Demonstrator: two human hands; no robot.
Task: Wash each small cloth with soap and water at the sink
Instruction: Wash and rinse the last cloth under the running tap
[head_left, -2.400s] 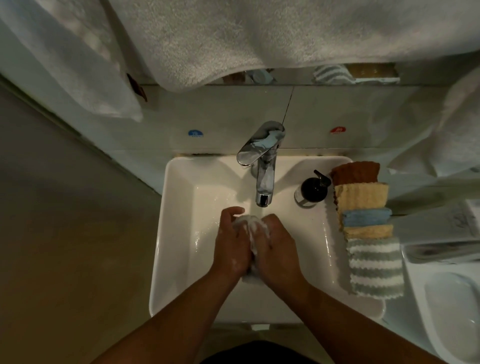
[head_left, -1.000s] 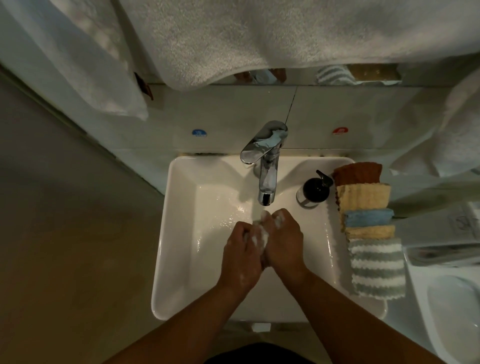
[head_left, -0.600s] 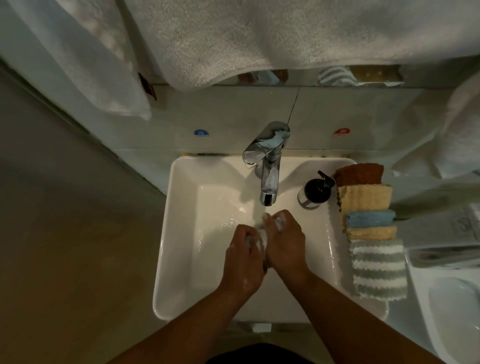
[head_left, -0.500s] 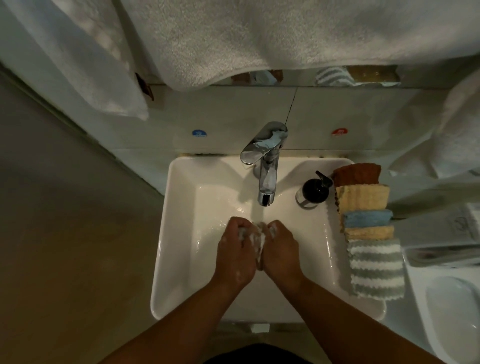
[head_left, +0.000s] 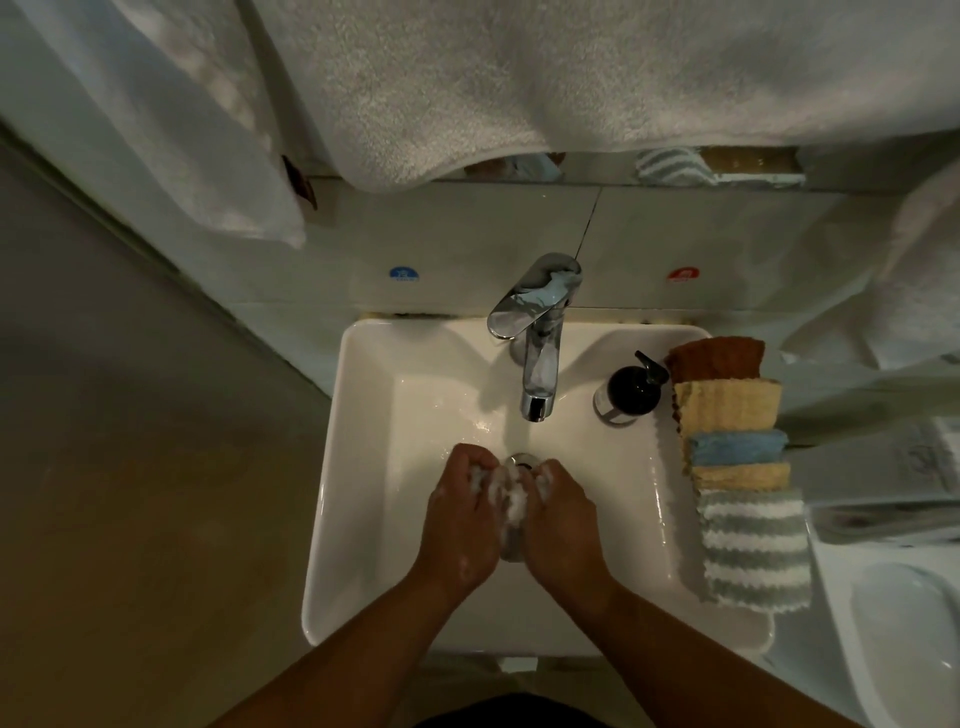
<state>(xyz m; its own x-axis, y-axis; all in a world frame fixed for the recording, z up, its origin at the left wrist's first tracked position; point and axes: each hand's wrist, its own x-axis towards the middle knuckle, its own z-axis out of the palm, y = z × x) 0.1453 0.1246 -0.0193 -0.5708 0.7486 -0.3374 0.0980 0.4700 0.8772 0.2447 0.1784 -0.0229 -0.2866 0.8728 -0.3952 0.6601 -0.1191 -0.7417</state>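
Over the sink (head_left: 332, 467) drain, the left hand (head_left: 460, 519) and right hand (head_left: 563, 525) are pressed together. Both are clamped on one sudsy cloth (head_left: 511, 493) bunched between them, just below the tap (head_left: 537, 374). Risk: suds reduce grip, so the cloth may slip into the basin. Vigorous rubbing may splash the stack (head_left: 737, 467) on the right rim.

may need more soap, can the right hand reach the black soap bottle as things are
Probably yes: nothing stands between the right hand and the soap bottle beside the tap, but it must first release the cloth.
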